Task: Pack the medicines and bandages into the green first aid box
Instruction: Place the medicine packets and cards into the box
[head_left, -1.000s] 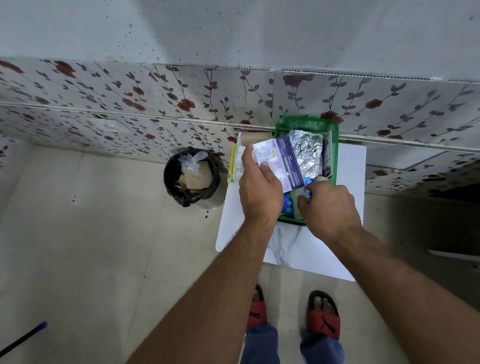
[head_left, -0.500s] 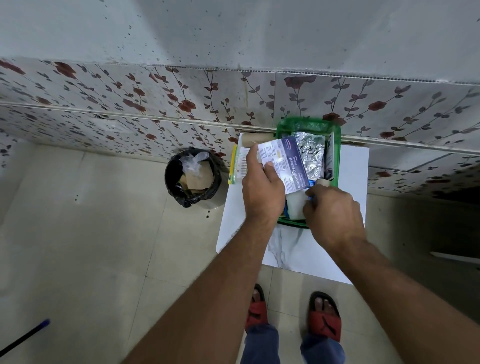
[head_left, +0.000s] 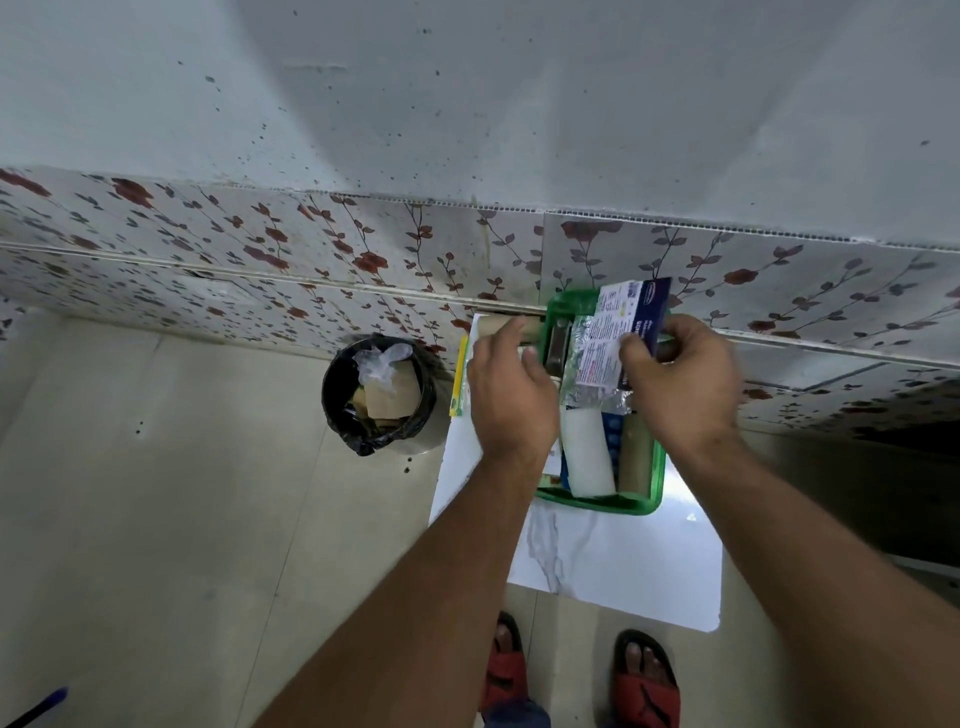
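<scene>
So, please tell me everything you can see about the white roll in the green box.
The white roll looks like a soft cylinder of bandage, plain and unmarked, though its material is not certain. It lies on its side in the near part of the green first aid box, its length running front to back. A blue blister strip lies against its right side. Neither hand grips it.

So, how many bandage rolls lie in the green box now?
2 visible: a white roll in the near middle, and a tan roll to its right by the wall of the box. The hands may hide others.
</scene>
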